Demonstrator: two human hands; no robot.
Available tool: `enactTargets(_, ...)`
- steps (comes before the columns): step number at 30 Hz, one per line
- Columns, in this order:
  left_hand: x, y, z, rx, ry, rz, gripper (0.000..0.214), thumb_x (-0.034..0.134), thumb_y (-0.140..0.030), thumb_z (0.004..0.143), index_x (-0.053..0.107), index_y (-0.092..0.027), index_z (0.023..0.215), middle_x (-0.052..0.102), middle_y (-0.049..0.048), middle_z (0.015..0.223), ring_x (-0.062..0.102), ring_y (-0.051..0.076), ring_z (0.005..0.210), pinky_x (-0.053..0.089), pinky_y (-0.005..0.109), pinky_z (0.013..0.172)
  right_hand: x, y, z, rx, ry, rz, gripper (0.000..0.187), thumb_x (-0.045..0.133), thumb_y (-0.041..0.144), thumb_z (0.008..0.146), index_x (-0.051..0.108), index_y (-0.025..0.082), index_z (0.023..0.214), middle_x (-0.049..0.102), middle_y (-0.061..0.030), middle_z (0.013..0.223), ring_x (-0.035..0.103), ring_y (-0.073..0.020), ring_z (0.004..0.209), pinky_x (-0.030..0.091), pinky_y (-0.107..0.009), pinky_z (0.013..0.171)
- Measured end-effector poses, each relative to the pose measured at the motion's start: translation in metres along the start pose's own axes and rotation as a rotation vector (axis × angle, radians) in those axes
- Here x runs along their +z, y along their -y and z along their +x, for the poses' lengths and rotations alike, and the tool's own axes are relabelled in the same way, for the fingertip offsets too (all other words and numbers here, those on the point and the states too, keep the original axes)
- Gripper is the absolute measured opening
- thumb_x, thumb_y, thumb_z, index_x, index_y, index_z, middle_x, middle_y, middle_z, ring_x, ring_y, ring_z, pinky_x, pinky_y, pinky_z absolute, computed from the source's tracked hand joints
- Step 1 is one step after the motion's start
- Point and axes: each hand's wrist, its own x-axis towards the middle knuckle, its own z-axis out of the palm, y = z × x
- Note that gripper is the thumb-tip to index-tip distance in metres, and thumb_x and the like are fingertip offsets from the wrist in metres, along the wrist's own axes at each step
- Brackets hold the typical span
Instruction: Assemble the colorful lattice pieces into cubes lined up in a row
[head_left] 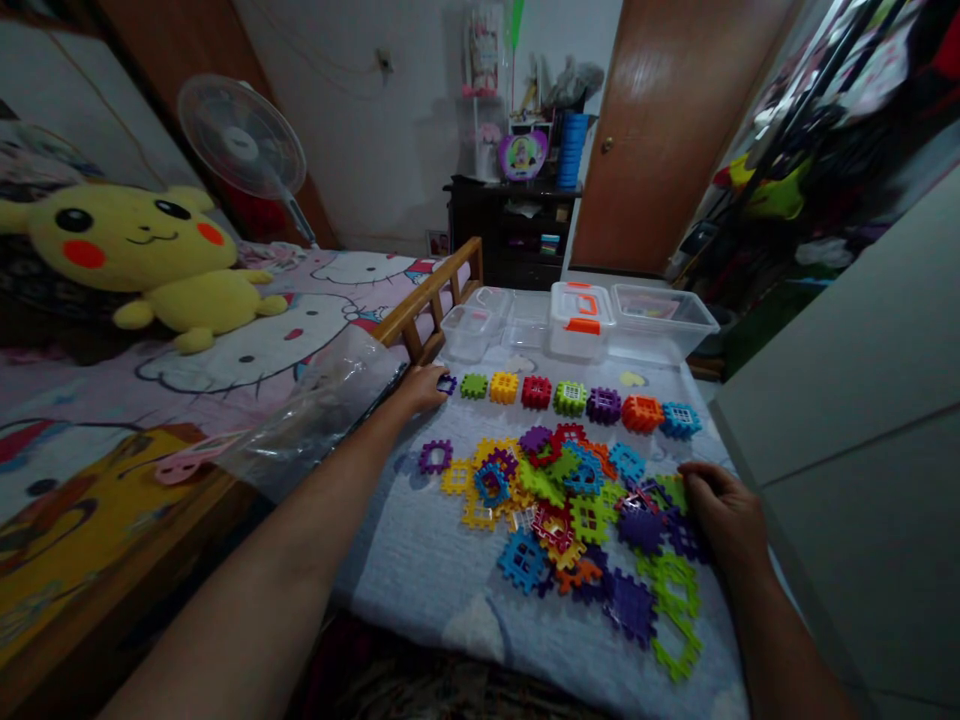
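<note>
A row of coloured plastic waffle blocks [570,397] stands along the far part of a table covered with a pale blue cloth [420,560]. My left hand [418,388] reaches to the row's left end, its fingers closed on a small blue block [447,383]. A loose pile of flat waffle pieces [577,510] in purple, green, yellow, blue and red lies in the middle. My right hand [724,515] rests at the pile's right edge, fingers curled onto purple and green pieces.
Clear plastic boxes [660,318] and a white case with orange clasps [581,318] stand at the table's far edge. A bed with a wooden rail [427,300], a clear plastic bag [322,405] and a yellow plush toy [150,250] lies left. A grey cabinet [862,400] is right.
</note>
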Motion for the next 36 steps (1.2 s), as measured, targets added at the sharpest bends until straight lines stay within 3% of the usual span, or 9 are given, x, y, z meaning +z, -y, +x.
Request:
enactTargets(12,0.004,0.008,-0.002,0.005,-0.039,-0.121,0.048,0.065,-0.025,0.07,0.068,-0.018,0.118,0.069,0.0117,0.128,0.062,0.03,0.12,0.043,0.038,0.107,0.0,0.004,-0.002,-0.012,-0.025,0.052,0.037,0.063,0.047,0.066,0.075,0.017,0.083,0.066,-0.0034,0.061,0.054,-0.0181,0.052,0.04,-0.029,0.051)
enactTargets(17,-0.005,0.0,-0.011,0.034,-0.09,-0.151,0.05,0.066,-0.026,0.068,0.066,-0.017,0.118,0.067,0.0132,0.129,0.058,0.032,0.124,0.04,0.044,0.111,0.0,0.004,-0.003,-0.01,-0.019,0.041,0.036,0.063,0.046,0.068,0.074,0.017,0.085,0.066,-0.0035,0.062,0.053,-0.0176,0.052,0.04,-0.029,0.05)
enactTargets(21,-0.017,-0.011,-0.043,0.113,-0.096,-0.192,0.049,0.061,-0.027,0.076,0.064,-0.017,0.123,0.065,0.0119,0.133,0.057,0.031,0.127,0.038,0.046,0.114,0.0,0.003,-0.002,-0.03,-0.022,0.037,0.036,0.064,0.046,0.068,0.075,0.017,0.085,0.066,-0.0033,0.062,0.051,-0.0167,0.052,0.039,-0.029,0.051)
enactTargets(24,-0.024,-0.016,-0.078,0.193,0.05,-0.287,0.046,0.062,-0.033,0.079,0.064,-0.019,0.123,0.066,0.0106,0.131,0.06,0.029,0.123,0.043,0.044,0.11,0.0,0.005,-0.003,-0.029,-0.018,0.031,0.036,0.063,0.046,0.067,0.075,0.016,0.085,0.066,-0.0033,0.064,0.05,-0.016,0.051,0.039,-0.029,0.05)
enactTargets(27,-0.028,-0.02,-0.113,0.238,0.161,-0.307,0.05,0.071,-0.039,0.074,0.065,-0.022,0.121,0.066,0.0097,0.13,0.059,0.029,0.124,0.043,0.042,0.11,-0.001,0.009,-0.004,-0.023,-0.025,0.014,0.037,0.062,0.045,0.066,0.075,0.016,0.084,0.067,-0.0037,0.064,0.05,-0.0162,0.05,0.038,-0.029,0.049)
enactTargets(31,-0.026,-0.039,-0.149,0.241,0.064,-0.329,0.052,0.072,-0.04,0.076,0.063,-0.023,0.123,0.063,0.0108,0.133,0.054,0.029,0.128,0.039,0.044,0.113,-0.001,0.011,-0.005,-0.028,-0.032,0.012,0.038,0.061,0.045,0.067,0.075,0.015,0.085,0.067,-0.0042,0.064,0.051,-0.0167,0.05,0.038,-0.029,0.05)
enactTargets(36,-0.004,-0.087,-0.171,0.281,-0.061,-0.381,0.053,0.074,-0.038,0.079,0.061,-0.023,0.127,0.063,0.0118,0.131,0.055,0.03,0.123,0.04,0.047,0.111,0.0,0.009,-0.005,-0.019,-0.028,0.006,0.038,0.061,0.044,0.067,0.076,0.015,0.087,0.067,-0.004,0.064,0.049,-0.0161,0.049,0.037,-0.029,0.049)
